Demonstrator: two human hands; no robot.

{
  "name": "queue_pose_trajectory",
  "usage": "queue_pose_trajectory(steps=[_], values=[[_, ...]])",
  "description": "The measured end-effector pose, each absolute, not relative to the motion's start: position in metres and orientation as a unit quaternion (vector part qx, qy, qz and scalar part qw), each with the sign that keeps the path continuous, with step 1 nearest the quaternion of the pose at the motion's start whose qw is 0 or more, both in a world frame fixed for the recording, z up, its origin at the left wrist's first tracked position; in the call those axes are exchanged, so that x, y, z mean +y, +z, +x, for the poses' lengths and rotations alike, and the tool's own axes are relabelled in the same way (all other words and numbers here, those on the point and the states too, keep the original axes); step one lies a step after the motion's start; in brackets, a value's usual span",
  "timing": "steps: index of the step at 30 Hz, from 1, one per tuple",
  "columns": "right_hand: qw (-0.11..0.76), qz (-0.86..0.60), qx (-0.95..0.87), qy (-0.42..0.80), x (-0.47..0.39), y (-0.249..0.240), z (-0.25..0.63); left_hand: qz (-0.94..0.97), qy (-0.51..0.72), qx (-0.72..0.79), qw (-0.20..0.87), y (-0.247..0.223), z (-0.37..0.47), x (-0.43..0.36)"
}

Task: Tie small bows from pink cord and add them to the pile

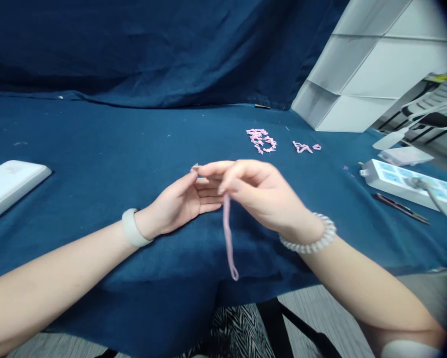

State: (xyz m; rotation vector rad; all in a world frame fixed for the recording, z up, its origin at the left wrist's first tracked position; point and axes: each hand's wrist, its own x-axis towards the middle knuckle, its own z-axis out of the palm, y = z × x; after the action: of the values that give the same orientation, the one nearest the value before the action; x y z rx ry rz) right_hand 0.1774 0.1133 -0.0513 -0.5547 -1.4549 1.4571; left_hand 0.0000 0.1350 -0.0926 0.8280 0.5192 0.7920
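Note:
A pink cord [228,236] hangs from between the thumb and fingers of my right hand [264,191], ending in a small loop at the bottom. My left hand [180,201] is held palm inward beside it, its thumb tip pressed towards a fingertip. Whatever lies in that pinch is too small to make out. The right index finger reaches across and meets the left fingertips. Both hands are above the near part of the blue cloth [152,134]. Farther back on the cloth lie a pile of pink knotted cord pieces [258,136] and a smaller pink group [301,146].
To the right lie a white compartment box [391,181] with blue contents, thread snips [400,209] and a clear flat case [406,155]. A grey cable [442,204] curves over the box. White stacked boxes [358,69] stand behind. A white device [14,184] lies at left.

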Motion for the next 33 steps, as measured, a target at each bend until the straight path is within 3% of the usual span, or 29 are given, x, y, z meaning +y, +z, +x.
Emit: queue_pose_trajectory(steps=[3,8,18,26,33], values=[[0.51,-0.322,-0.598,0.529,0.119,-0.063,0.164,0.384,0.364,0.237,0.815,-0.097,0.002,0.138],[0.547,-0.36,-0.6,0.459,0.134,-0.078,0.16,0.385,0.355,0.28,0.805,-0.098,0.004,0.14],[0.502,-0.351,-0.381,0.692,0.174,-0.109,0.151,0.388,0.361,0.415,0.74,-0.091,0.016,0.151],[0.526,-0.288,-0.348,0.721,0.158,-0.107,0.172,0.441,0.269,0.436,0.737,-0.086,0.001,0.162],[0.543,-0.341,-0.299,0.707,0.147,-0.105,0.197,0.49,0.184,0.422,0.74,-0.085,-0.022,0.175]])
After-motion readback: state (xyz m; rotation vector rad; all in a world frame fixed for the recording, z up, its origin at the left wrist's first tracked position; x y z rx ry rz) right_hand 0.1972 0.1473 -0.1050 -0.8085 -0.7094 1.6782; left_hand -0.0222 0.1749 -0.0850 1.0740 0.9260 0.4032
